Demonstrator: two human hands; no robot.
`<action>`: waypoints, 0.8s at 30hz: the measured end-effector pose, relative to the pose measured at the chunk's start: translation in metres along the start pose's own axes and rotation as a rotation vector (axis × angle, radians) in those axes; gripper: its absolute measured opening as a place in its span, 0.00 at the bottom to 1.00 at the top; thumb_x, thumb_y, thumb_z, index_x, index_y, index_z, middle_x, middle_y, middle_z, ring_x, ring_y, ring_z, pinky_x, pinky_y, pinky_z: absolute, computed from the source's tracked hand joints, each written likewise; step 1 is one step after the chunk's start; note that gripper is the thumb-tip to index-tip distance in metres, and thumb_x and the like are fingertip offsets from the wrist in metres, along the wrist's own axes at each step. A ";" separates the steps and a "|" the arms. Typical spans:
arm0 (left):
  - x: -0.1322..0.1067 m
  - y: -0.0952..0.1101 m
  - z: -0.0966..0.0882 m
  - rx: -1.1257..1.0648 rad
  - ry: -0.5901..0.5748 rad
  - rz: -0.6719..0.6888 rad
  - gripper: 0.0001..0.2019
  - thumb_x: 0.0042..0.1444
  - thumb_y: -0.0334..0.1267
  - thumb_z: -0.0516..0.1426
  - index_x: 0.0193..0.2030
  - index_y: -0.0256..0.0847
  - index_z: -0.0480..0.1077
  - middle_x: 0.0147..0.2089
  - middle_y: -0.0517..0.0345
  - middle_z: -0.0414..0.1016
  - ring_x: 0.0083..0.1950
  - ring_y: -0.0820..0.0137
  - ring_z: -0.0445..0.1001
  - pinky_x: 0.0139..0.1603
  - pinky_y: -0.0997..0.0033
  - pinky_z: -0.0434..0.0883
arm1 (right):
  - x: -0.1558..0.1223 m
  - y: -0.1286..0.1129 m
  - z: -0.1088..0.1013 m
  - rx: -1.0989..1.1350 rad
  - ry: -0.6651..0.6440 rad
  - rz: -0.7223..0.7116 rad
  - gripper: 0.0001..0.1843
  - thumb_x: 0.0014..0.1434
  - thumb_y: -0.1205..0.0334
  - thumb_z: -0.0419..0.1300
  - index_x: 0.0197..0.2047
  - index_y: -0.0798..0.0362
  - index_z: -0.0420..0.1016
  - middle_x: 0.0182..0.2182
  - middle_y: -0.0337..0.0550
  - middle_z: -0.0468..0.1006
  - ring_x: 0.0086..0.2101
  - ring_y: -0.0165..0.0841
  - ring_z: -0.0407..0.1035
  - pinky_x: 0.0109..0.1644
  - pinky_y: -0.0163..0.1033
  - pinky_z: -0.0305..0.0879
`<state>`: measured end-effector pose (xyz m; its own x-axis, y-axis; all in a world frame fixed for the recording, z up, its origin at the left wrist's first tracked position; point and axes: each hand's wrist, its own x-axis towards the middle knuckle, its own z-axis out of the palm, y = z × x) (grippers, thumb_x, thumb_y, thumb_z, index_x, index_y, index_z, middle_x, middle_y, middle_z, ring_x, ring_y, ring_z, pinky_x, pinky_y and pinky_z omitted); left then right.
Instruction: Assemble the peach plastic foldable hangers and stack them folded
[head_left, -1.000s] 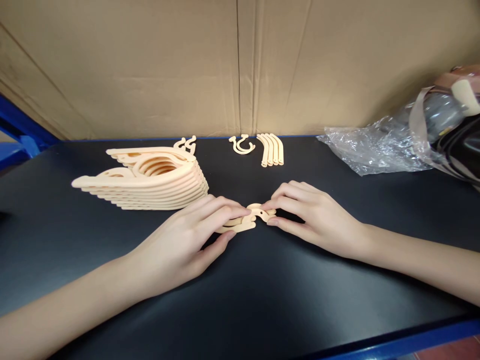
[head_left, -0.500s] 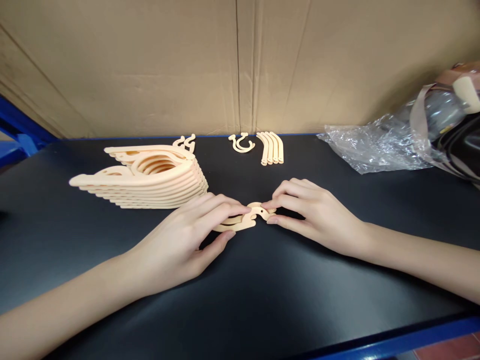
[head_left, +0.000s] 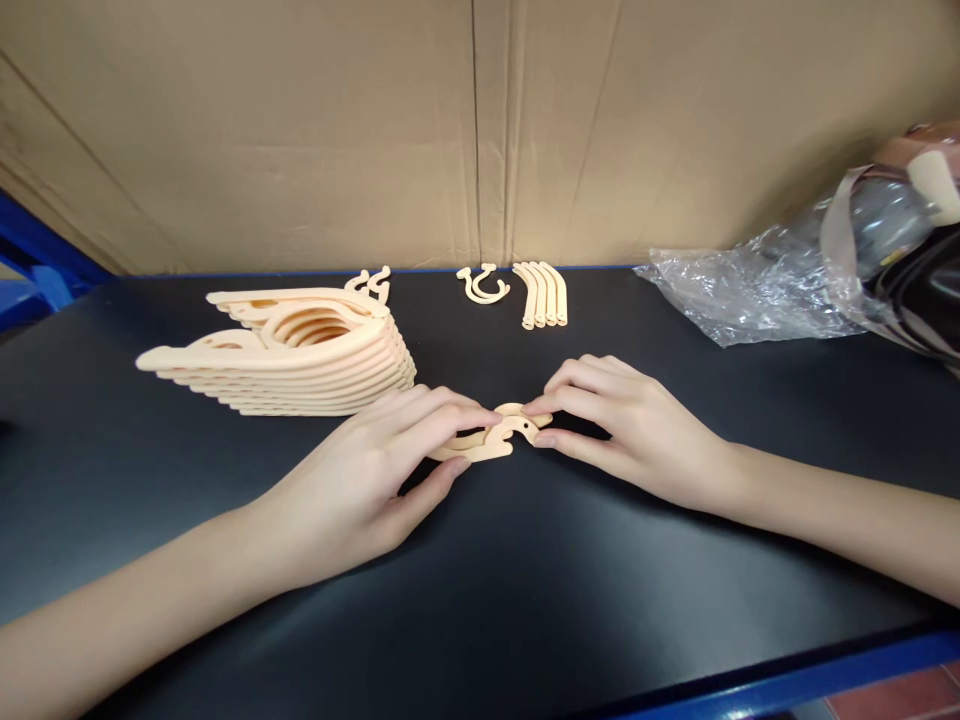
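Low over the black table, a beige plastic folding hanger (head_left: 498,436) lies between my hands, its middle part showing a curved piece with a small hole. My left hand (head_left: 390,460) grips its left portion, thumb at the near edge and fingers over the top, hiding much of it. With thumb and index finger, my right hand (head_left: 611,415) pinches the curved right end. Beside my left hand stands a stack of beige folded hangers (head_left: 300,370).
Behind the stack lie loose beige hooks (head_left: 369,284). More hooks (head_left: 484,286) and a row of curved beige strips (head_left: 541,296) are along the table's (head_left: 480,600) back edge. Clear plastic wrapping (head_left: 750,295) and a bag (head_left: 926,265) occupy the right. Cardboard (head_left: 300,130) walls the back.
The holed end of the hanger has shifted very slightly toward my right hand. Both hands keep nearly the same place and grip.
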<state>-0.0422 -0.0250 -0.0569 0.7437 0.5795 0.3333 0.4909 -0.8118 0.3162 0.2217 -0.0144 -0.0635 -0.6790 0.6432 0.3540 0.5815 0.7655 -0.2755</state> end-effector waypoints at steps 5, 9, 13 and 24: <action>0.001 -0.001 -0.001 -0.013 0.010 0.006 0.15 0.64 0.30 0.52 0.58 0.42 0.63 0.52 0.53 0.74 0.50 0.66 0.73 0.49 0.68 0.70 | 0.000 -0.001 -0.001 0.011 -0.008 0.010 0.12 0.68 0.55 0.56 0.46 0.53 0.76 0.39 0.44 0.76 0.40 0.35 0.69 0.47 0.43 0.62; 0.002 0.000 -0.001 -0.008 0.014 0.006 0.15 0.65 0.31 0.52 0.58 0.42 0.63 0.52 0.52 0.74 0.50 0.65 0.73 0.50 0.67 0.70 | 0.000 -0.003 -0.001 0.035 0.002 0.023 0.12 0.68 0.55 0.56 0.49 0.52 0.73 0.41 0.44 0.77 0.41 0.36 0.70 0.48 0.44 0.62; 0.001 0.000 -0.001 0.009 0.016 0.013 0.15 0.65 0.32 0.52 0.57 0.41 0.64 0.52 0.50 0.75 0.50 0.64 0.73 0.50 0.65 0.71 | 0.000 -0.002 -0.001 0.067 0.059 0.047 0.13 0.68 0.55 0.56 0.50 0.53 0.71 0.42 0.45 0.78 0.41 0.36 0.71 0.48 0.45 0.63; 0.000 0.002 -0.001 0.023 0.033 0.091 0.15 0.64 0.26 0.51 0.56 0.38 0.64 0.52 0.51 0.74 0.50 0.67 0.72 0.50 0.68 0.69 | 0.013 -0.004 -0.023 0.128 0.128 0.156 0.07 0.66 0.59 0.58 0.45 0.49 0.74 0.42 0.41 0.78 0.43 0.35 0.71 0.49 0.43 0.65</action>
<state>-0.0420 -0.0266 -0.0558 0.7705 0.5049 0.3891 0.4324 -0.8625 0.2630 0.2212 -0.0097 -0.0372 -0.5179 0.7528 0.4064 0.6081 0.6581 -0.4441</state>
